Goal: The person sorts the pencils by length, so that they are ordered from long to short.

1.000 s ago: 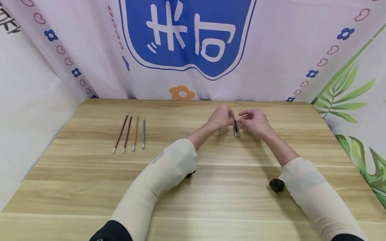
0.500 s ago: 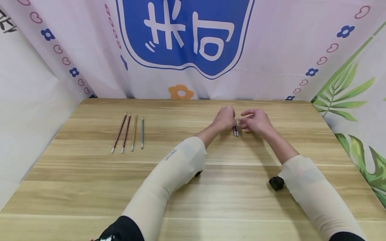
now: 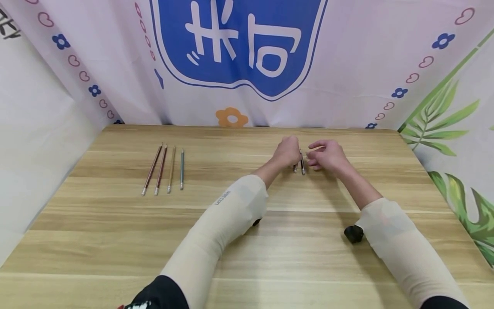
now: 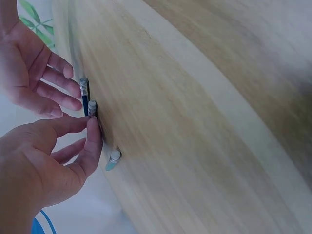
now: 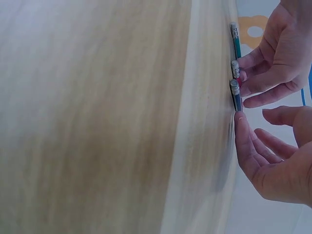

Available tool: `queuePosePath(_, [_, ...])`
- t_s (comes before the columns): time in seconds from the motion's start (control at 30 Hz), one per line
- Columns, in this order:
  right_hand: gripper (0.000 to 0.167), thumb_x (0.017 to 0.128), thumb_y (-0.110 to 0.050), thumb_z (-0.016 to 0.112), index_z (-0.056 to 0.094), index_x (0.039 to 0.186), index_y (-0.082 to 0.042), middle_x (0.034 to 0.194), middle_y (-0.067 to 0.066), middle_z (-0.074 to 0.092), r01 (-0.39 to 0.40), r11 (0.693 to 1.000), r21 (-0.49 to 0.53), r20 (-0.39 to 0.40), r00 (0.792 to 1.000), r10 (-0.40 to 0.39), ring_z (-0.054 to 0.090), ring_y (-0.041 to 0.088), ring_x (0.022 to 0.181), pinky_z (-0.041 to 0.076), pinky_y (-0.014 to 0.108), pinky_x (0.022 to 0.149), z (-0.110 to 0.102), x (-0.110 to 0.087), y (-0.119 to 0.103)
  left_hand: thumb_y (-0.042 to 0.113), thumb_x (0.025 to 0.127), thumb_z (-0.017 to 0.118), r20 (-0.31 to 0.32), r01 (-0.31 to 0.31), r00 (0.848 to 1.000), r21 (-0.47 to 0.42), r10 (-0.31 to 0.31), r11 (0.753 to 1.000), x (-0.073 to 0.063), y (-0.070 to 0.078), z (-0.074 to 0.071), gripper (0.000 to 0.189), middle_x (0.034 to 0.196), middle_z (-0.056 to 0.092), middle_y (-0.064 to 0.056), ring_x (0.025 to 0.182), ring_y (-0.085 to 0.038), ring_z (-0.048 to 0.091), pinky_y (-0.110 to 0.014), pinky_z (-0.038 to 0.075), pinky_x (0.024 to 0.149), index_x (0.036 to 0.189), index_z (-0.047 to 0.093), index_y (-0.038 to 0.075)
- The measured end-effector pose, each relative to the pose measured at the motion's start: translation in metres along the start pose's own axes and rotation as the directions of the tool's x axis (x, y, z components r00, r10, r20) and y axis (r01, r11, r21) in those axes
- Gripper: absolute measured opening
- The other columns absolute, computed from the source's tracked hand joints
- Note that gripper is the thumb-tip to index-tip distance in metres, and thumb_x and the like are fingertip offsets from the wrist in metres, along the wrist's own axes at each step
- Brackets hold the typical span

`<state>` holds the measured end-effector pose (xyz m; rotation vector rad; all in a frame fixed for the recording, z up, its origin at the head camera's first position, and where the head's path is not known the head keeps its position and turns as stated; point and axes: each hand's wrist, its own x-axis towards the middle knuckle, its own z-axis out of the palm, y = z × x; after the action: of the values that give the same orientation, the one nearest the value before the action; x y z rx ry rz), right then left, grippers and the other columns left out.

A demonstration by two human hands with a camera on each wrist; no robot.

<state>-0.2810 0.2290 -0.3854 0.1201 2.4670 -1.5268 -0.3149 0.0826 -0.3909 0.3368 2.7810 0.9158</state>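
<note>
My left hand [image 3: 287,151] pinches a reddish pencil [image 5: 236,73] between thumb and fingertips near its eraser end. Just right of it lies a dark pencil [image 3: 302,165], a narrow gap between the two. My right hand [image 3: 327,155] stands beside the dark pencil, thumb and fingers apart and loosely bent. In the right wrist view its fingertip is at the dark pencil; whether it presses cannot be told. A green pencil [image 5: 236,41] lies on the left hand's other side, hidden by that hand in the head view.
On the left of the wooden table [image 3: 231,193] several pencils lie in a spaced row: two dark red pencils [image 3: 161,170], a tan pencil [image 3: 171,169] and a blue-grey pencil [image 3: 182,169]. A printed cloth [image 3: 347,86] hangs behind the table's far edge.
My left hand has shifted slightly right, then drawn the reddish pencil left, away from the dark one it lay against. The right hand has drawn back a little.
</note>
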Motion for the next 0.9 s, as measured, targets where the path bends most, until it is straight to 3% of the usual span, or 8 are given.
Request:
queuePosePath(0.5, [0.045, 0.103, -0.006, 0.061, 0.05, 0.143, 0.011, 0.131, 0.032, 0.063, -0.037, 0.997, 0.068, 0.021, 0.999, 0.035, 0.073, 0.01, 0.076, 0.065, 0.026, 0.072, 0.0, 0.0, -0.003, 0.006, 0.093, 0.07, 0.004, 0.1, 0.995, -0.029, -0.1, 0.995, 0.002, 0.009, 0.002, 0.015, 0.086, 0.07, -0.01, 0.042, -0.013, 0.057, -0.021, 0.05, 0.039, 0.081, 0.061, 0.006])
queuePosePath(0.6, [0.044, 0.103, -0.006, 0.06, 0.05, 0.142, 0.01, 0.121, 0.026, 0.07, -0.034, 0.996, 0.077, 0.025, 0.999, 0.032, 0.073, 0.011, 0.077, 0.065, 0.026, 0.073, -0.001, 0.0, -0.004, 0.013, 0.094, 0.074, -0.003, 0.103, 0.995, -0.005, -0.103, 0.995, 0.001, 0.011, 0.001, 0.016, 0.088, 0.07, -0.008, 0.049, -0.015, 0.059, -0.022, 0.052, 0.046, 0.085, 0.062, 0.007])
queuePosePath(0.73, [0.043, 0.104, -0.006, 0.058, 0.05, 0.142, 0.011, 0.099, 0.006, 0.074, -0.034, 0.995, 0.093, 0.031, 0.999, 0.031, 0.074, 0.011, 0.077, 0.065, 0.026, 0.071, 0.0, 0.0, -0.004, 0.016, 0.093, 0.073, -0.01, 0.101, 0.995, 0.037, -0.101, 0.994, 0.0, 0.012, 0.001, 0.014, 0.09, 0.07, -0.005, 0.068, -0.018, 0.065, -0.026, 0.055, 0.061, 0.087, 0.063, 0.009])
queuePosePath(0.77, [0.043, 0.104, -0.005, 0.058, 0.05, 0.142, 0.011, 0.095, 0.002, 0.073, -0.035, 0.995, 0.097, 0.032, 0.999, 0.032, 0.074, 0.012, 0.077, 0.065, 0.026, 0.071, 0.0, 0.0, -0.005, 0.017, 0.092, 0.074, -0.022, 0.102, 0.995, 0.043, -0.101, 0.994, 0.006, 0.009, 0.006, 0.014, 0.089, 0.069, -0.004, 0.071, -0.019, 0.065, -0.027, 0.055, 0.062, 0.085, 0.063, 0.011])
queuePosePath(0.83, [0.042, 0.104, -0.006, 0.058, 0.05, 0.142, 0.01, 0.092, -0.001, 0.073, -0.038, 0.994, 0.104, 0.03, 0.999, 0.035, 0.074, 0.012, 0.077, 0.065, 0.026, 0.071, 0.0, 0.0, -0.005, 0.015, 0.092, 0.072, -0.014, 0.102, 0.995, 0.042, -0.102, 0.994, 0.006, 0.009, 0.005, 0.015, 0.087, 0.068, -0.003, 0.073, -0.019, 0.065, -0.027, 0.055, 0.062, 0.082, 0.061, 0.011])
queuePosePath(0.9, [0.043, 0.104, -0.006, 0.059, 0.05, 0.142, 0.01, 0.095, 0.004, 0.075, -0.039, 0.993, 0.109, 0.027, 0.999, 0.036, 0.074, 0.012, 0.077, 0.065, 0.026, 0.071, 0.0, 0.001, -0.005, 0.013, 0.092, 0.071, -0.011, 0.097, 0.995, 0.029, -0.097, 0.995, 0.006, 0.008, 0.003, 0.019, 0.082, 0.066, -0.003, 0.068, -0.018, 0.064, -0.025, 0.053, 0.059, 0.078, 0.058, 0.012])
